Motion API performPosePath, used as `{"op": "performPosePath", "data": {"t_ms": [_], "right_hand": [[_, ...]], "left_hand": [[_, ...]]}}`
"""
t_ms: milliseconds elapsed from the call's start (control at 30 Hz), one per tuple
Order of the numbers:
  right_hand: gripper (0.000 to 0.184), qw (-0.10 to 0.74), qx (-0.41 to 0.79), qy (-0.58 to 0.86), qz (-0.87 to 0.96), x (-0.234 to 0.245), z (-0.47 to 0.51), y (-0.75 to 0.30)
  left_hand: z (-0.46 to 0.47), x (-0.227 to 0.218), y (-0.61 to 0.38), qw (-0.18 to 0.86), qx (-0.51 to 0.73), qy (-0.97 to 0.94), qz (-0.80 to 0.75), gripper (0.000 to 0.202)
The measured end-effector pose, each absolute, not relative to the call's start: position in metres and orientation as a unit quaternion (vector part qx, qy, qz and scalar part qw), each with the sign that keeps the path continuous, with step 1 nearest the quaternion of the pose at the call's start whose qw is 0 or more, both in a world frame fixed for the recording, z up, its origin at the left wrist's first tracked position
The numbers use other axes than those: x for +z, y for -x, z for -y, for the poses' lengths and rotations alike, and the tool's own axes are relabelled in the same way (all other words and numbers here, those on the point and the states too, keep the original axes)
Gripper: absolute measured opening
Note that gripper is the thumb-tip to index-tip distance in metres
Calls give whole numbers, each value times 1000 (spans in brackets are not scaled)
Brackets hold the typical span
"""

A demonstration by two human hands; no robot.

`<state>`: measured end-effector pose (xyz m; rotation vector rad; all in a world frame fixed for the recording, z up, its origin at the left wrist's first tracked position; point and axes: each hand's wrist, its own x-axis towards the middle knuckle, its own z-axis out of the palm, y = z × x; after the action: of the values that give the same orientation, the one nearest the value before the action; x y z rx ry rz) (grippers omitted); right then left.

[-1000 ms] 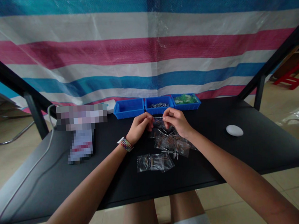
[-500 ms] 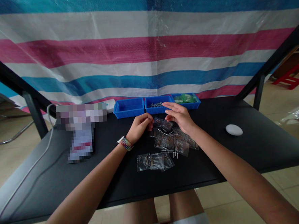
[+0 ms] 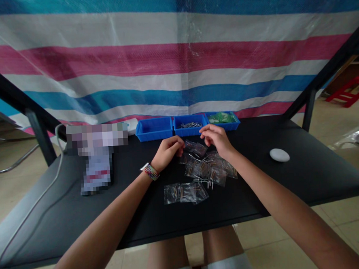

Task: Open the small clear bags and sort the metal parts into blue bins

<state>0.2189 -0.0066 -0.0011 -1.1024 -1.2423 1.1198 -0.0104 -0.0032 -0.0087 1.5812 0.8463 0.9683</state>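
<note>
My left hand (image 3: 167, 152), with a colourful woven band at the wrist, rests closed on the black table at the left edge of a heap of small clear bags (image 3: 201, 169). Its fingers curl inward, and what they hold, if anything, is hidden. Over the far right side of the heap hovers my right hand (image 3: 219, 141), fingers loosely bent and apart, nothing visible in them. Just beyond it, the middle blue bin (image 3: 179, 132) contains thin silvery metal pins (image 3: 189, 125). Brownish pieces show inside the bags, and loose metal pins (image 3: 210, 184) lie among them.
Nearer me lies a row of similar bags (image 3: 186, 193). A left blue bin (image 3: 154, 135) and a right one with green packets (image 3: 222, 117) flank the middle bin. A white oval object (image 3: 279, 155) sits at right; a cable (image 3: 46, 191) crosses the left side.
My right hand has drawn back slightly from the middle bin, and its fingers have bent from a stretched pose. The left hand stays in place.
</note>
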Motion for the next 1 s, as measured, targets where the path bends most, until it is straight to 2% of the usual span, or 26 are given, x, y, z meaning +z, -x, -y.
{"op": "performPosePath", "data": {"t_ms": [133,233,333,400,700,800,900,1000], "right_hand": [[17,398,471,448,648,-1,16,-212],[5,353,374,448,731,-3,23,-207],[11,319,265,463,783,-5,27,-207],[13,308,240,465,794,-4,28,-208],[23,278,229,478,801,1,31,-212],[26,313,261,486,773,1,28,-214],[23,363,319,464,742,0,27,-212],[18,406,355,438,719,-1,27,-206]], "left_hand": [[4,-8,10,520,402,-665,-356,18],[5,-7,10,516,399,-667,-361,19],[6,-5,10,511,394,-672,-363,21],[7,-4,10,508,393,-674,-364,21],[5,-7,10,515,395,-673,-355,21],[7,-5,10,520,403,-671,-341,20],[10,-4,10,517,404,-675,-337,31],[10,-6,9,513,388,-687,-339,30]]}}
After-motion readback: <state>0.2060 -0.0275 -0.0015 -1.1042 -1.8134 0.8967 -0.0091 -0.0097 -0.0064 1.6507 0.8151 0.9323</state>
